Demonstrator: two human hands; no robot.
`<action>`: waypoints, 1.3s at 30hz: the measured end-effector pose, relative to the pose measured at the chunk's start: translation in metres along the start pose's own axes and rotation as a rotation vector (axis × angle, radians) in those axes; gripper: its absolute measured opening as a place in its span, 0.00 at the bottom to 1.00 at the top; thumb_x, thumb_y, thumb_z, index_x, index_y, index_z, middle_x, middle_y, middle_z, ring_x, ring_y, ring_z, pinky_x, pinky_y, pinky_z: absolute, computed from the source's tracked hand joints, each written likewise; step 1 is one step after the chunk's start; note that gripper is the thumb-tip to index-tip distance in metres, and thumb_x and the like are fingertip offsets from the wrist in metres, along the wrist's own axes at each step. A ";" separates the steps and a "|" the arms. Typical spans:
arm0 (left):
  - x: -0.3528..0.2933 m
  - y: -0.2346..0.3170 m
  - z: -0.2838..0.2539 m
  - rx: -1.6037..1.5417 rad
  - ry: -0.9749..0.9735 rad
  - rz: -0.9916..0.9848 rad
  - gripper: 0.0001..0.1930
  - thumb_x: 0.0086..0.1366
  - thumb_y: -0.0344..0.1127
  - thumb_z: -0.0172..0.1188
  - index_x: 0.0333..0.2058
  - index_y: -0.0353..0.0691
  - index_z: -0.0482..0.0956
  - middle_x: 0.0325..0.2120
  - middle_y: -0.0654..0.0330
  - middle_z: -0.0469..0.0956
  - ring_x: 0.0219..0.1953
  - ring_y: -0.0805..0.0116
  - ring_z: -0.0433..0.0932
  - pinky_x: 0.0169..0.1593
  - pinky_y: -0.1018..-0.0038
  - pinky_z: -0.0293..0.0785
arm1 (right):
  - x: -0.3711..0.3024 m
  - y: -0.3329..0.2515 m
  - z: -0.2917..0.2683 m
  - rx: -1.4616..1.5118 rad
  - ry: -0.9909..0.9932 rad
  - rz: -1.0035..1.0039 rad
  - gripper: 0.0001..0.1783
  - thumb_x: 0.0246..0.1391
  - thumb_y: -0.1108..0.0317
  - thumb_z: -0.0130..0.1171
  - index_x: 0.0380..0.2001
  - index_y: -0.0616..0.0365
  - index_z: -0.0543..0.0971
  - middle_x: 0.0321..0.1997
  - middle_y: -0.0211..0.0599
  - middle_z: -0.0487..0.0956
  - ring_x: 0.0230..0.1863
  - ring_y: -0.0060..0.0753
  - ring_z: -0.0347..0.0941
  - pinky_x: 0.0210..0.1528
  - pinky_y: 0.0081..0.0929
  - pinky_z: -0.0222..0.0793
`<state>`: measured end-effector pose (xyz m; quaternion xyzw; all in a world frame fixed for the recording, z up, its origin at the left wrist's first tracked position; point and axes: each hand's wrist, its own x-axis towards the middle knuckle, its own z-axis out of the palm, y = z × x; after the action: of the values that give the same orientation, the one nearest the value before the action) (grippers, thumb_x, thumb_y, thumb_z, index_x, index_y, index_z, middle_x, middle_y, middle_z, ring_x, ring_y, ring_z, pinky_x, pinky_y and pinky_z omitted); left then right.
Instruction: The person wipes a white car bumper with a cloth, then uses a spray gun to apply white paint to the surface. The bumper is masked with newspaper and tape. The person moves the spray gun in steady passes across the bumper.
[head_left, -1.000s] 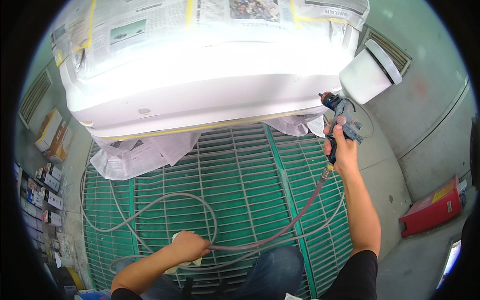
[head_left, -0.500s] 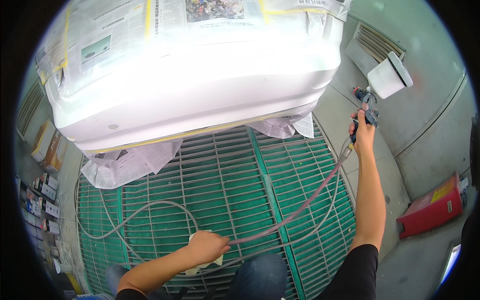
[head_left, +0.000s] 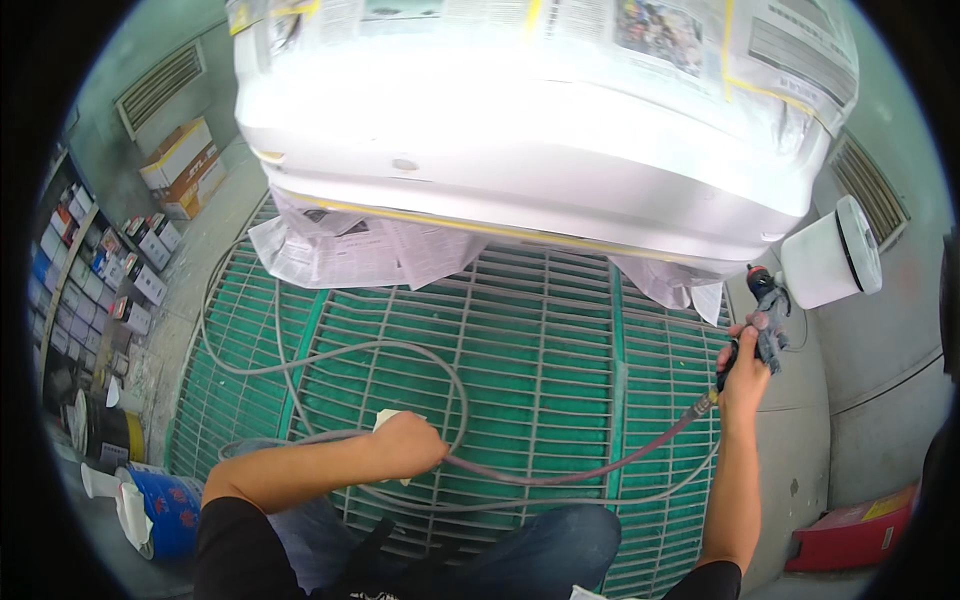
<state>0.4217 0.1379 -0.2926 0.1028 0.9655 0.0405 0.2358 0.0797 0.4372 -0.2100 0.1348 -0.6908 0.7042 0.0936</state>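
Observation:
My right hand (head_left: 746,372) is wrapped round the grip of a spray gun (head_left: 771,335), whose white cup (head_left: 825,262) tilts toward the upper right. From the gun's base a reddish air hose (head_left: 590,474) sags across to my left hand (head_left: 410,447), which is closed round it. A pale yellow cloth (head_left: 396,418) sticks out from under that same hand. Ahead stands a vehicle's white bumper (head_left: 560,190), with newspaper masking (head_left: 350,250) hanging below it. The gun is to the right of the bumper's right end, apart from it.
Under me lies a metal floor grating (head_left: 540,380) over green, with a grey hose loop (head_left: 450,375) on it. Along the left are a shelf of small boxes (head_left: 85,275), cartons (head_left: 190,165) and a blue drum (head_left: 165,510). A red case (head_left: 850,535) stands lower right.
The view has swung left, so the bumper sits further right and higher. My right hand with the spray gun is lower in the picture; my left hand still holds the hose and cloth.

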 end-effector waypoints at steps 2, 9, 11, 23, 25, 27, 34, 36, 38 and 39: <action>-0.034 -0.010 0.015 -0.030 -0.038 -0.017 0.10 0.62 0.43 0.58 0.33 0.46 0.82 0.22 0.57 0.81 0.28 0.54 0.83 0.29 0.59 0.76 | -0.036 -0.015 0.035 -0.075 -0.122 0.017 0.20 0.69 0.52 0.50 0.50 0.58 0.73 0.37 0.30 0.76 0.21 0.17 0.67 0.21 0.18 0.62; -0.119 -0.045 0.057 -0.030 -0.008 0.057 0.05 0.52 0.33 0.61 0.26 0.45 0.85 0.22 0.57 0.83 0.29 0.55 0.84 0.29 0.62 0.77 | -0.137 -0.074 0.192 -0.031 -0.361 -0.072 0.22 0.67 0.52 0.54 0.47 0.62 0.74 0.33 0.33 0.77 0.21 0.18 0.68 0.23 0.19 0.62; -0.135 -0.056 0.060 -0.006 -0.032 0.086 0.05 0.52 0.32 0.61 0.25 0.44 0.85 0.23 0.56 0.83 0.29 0.55 0.84 0.29 0.62 0.77 | -0.159 -0.082 0.231 -0.030 -0.446 -0.073 0.22 0.66 0.52 0.55 0.47 0.62 0.74 0.32 0.32 0.77 0.22 0.18 0.69 0.24 0.19 0.63; -0.234 -0.141 0.127 -0.227 -0.076 0.007 0.13 0.59 0.47 0.63 0.29 0.44 0.86 0.25 0.55 0.82 0.33 0.51 0.83 0.32 0.57 0.77 | -0.282 -0.107 0.495 0.130 -0.667 -0.131 0.18 0.66 0.54 0.56 0.45 0.60 0.76 0.23 0.28 0.73 0.23 0.16 0.68 0.24 0.18 0.64; -0.249 -0.153 0.135 -0.283 -0.083 -0.019 0.13 0.60 0.48 0.62 0.30 0.45 0.85 0.26 0.54 0.83 0.33 0.50 0.83 0.34 0.56 0.77 | -0.294 -0.109 0.535 0.083 -0.733 -0.161 0.19 0.65 0.54 0.56 0.48 0.59 0.76 0.24 0.28 0.73 0.23 0.17 0.68 0.25 0.19 0.65; -0.260 -0.162 0.144 -0.326 -0.066 -0.040 0.14 0.60 0.49 0.62 0.32 0.45 0.85 0.27 0.54 0.83 0.33 0.50 0.83 0.35 0.56 0.77 | -0.305 -0.096 0.579 0.167 -0.701 -0.260 0.20 0.65 0.53 0.57 0.48 0.59 0.76 0.24 0.27 0.73 0.23 0.17 0.68 0.25 0.20 0.66; -0.278 -0.175 0.152 -0.404 -0.136 -0.079 0.16 0.63 0.51 0.59 0.38 0.46 0.84 0.30 0.54 0.83 0.36 0.50 0.83 0.38 0.57 0.78 | -0.334 -0.094 0.670 0.244 -0.909 -0.139 0.15 0.63 0.59 0.57 0.47 0.57 0.78 0.36 0.41 0.82 0.36 0.37 0.77 0.42 0.32 0.71; -0.277 -0.174 0.150 -0.383 -0.147 -0.063 0.16 0.64 0.52 0.59 0.39 0.46 0.83 0.30 0.54 0.83 0.36 0.50 0.83 0.38 0.56 0.78 | -0.325 -0.084 0.673 0.218 -0.957 -0.101 0.16 0.63 0.58 0.58 0.47 0.57 0.78 0.36 0.42 0.82 0.36 0.39 0.77 0.42 0.34 0.71; -0.276 -0.172 0.146 -0.380 -0.151 -0.055 0.16 0.64 0.52 0.59 0.38 0.46 0.83 0.30 0.53 0.83 0.36 0.50 0.83 0.38 0.56 0.78 | -0.319 -0.072 0.665 0.175 -0.925 -0.122 0.16 0.63 0.57 0.58 0.46 0.57 0.78 0.35 0.43 0.82 0.36 0.38 0.77 0.41 0.33 0.71; -0.274 -0.170 0.145 -0.384 -0.154 -0.052 0.16 0.64 0.52 0.59 0.37 0.46 0.83 0.30 0.53 0.83 0.36 0.50 0.83 0.38 0.55 0.78 | -0.315 -0.067 0.653 0.142 -0.871 -0.160 0.16 0.63 0.57 0.58 0.46 0.57 0.78 0.34 0.42 0.81 0.35 0.37 0.77 0.40 0.33 0.70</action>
<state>0.6964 -0.0837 -0.3198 0.0340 0.9216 0.2095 0.3251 0.4387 -0.1952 -0.2417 0.4779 -0.6031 0.6179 -0.1613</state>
